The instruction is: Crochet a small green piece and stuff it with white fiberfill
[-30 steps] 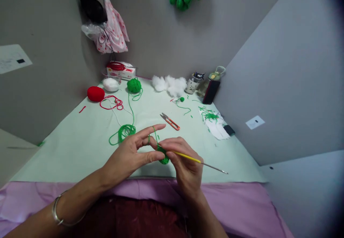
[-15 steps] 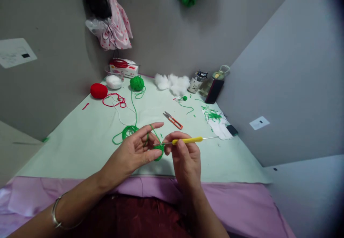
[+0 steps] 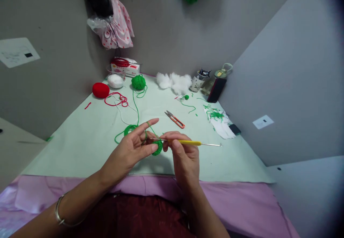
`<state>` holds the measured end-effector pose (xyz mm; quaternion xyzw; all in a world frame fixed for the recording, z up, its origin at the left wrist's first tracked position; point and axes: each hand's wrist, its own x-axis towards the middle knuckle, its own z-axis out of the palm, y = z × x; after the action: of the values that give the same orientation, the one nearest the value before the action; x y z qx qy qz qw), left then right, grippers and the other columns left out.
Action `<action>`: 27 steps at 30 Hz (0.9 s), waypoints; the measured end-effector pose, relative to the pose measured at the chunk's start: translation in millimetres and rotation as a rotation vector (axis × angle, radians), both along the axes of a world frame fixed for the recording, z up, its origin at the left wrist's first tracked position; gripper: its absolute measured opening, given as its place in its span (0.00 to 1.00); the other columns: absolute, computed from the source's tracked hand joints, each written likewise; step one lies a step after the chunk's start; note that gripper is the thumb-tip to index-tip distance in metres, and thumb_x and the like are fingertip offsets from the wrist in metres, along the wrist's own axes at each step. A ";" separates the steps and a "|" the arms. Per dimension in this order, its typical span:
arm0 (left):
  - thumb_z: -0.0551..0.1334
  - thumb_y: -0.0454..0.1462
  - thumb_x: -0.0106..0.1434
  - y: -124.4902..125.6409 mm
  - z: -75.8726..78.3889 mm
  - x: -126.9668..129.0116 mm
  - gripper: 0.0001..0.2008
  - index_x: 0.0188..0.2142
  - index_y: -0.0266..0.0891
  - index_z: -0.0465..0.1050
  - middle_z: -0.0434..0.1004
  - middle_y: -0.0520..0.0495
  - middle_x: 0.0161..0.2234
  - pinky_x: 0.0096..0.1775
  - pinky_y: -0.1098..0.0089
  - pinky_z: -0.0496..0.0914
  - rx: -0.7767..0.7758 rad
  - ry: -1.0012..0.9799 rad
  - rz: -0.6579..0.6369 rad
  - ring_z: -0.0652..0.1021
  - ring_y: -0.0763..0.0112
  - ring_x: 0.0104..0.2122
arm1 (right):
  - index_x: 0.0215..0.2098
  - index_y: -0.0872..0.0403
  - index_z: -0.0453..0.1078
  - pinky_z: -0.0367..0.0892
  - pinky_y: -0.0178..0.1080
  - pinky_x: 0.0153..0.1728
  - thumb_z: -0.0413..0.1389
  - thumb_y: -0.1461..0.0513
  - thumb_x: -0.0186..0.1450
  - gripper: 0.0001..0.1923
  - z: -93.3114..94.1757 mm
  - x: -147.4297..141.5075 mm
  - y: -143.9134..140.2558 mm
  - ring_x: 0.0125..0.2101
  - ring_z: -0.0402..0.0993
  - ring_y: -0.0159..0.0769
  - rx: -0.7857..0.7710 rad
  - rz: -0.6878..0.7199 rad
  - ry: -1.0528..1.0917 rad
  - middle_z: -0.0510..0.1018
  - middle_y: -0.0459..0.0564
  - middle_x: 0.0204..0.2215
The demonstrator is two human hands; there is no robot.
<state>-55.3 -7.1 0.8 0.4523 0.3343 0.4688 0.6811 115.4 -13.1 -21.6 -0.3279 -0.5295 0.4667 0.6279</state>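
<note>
Between thumb and fingers, my left hand (image 3: 135, 143) pinches a small green crochet piece (image 3: 157, 147). Green working yarn (image 3: 152, 130) runs from that piece up over my raised left index finger. My right hand (image 3: 184, 155) grips a crochet hook (image 3: 191, 142) by its yellow handle. The hook's metal tip points left and lies at the top edge of the piece; whether it is inside a stitch I cannot tell. Loose coils of green yarn (image 3: 129, 130) lie behind my left hand and lead back to a green yarn ball (image 3: 138, 82).
Orange-handled thread snips (image 3: 175, 120) lie beyond my hands. Red yarn (image 3: 100, 90) and white yarn (image 3: 115, 81) sit back left. White stuffing (image 3: 177, 83), a pen cup (image 3: 198, 81), a bottle (image 3: 220, 72) and a phone (image 3: 216, 90) stand along the back. Green scraps (image 3: 216, 115) lie on paper at right.
The hook has turned from a slight upward slant to nearly level, tilting down at its right end. The crochet piece has shifted slightly up and left, with more of it showing.
</note>
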 end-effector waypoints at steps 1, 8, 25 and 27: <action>0.72 0.39 0.63 0.2 0.6 0.0 0.37 0.69 0.44 0.64 0.80 0.47 0.42 0.48 0.64 0.70 0.001 0.002 -0.009 0.77 0.63 0.43 | 0.42 0.45 0.82 0.71 0.41 0.36 0.60 0.57 0.72 0.07 0.4 0.0 -0.2 0.32 0.75 0.35 0.021 -0.010 -0.018 0.83 0.48 0.38; 0.72 0.39 0.63 2.5 -4.0 0.2 0.30 0.64 0.45 0.72 0.76 0.50 0.39 0.47 0.65 0.70 0.030 0.044 0.042 0.75 0.67 0.39 | 0.40 0.48 0.80 0.73 0.41 0.33 0.61 0.55 0.71 0.08 -0.1 -2.6 -0.7 0.27 0.74 0.33 -0.056 -0.075 0.069 0.84 0.49 0.35; 0.70 0.37 0.63 0.6 -0.5 -1.0 0.27 0.62 0.47 0.74 0.76 0.52 0.37 0.51 0.65 0.68 0.166 0.277 0.143 0.76 0.67 0.41 | 0.43 0.48 0.77 0.76 0.43 0.36 0.52 0.57 0.77 0.11 5.9 3.7 -6.8 0.30 0.79 0.35 0.108 -0.122 -0.170 0.83 0.49 0.38; 0.69 0.36 0.63 -1.3 1.1 -0.2 0.26 0.62 0.47 0.74 0.77 0.52 0.37 0.53 0.63 0.68 0.240 0.383 0.203 0.76 0.65 0.42 | 0.46 0.46 0.77 0.76 0.44 0.39 0.51 0.61 0.77 0.11 7.7 6.6 -9.5 0.35 0.80 0.37 0.229 -0.156 -0.302 0.83 0.49 0.38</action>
<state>-55.5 -8.4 2.0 0.5748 0.4430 0.4769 0.4958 122.0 -22.6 -13.9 -0.3605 -0.6401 0.2989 0.6090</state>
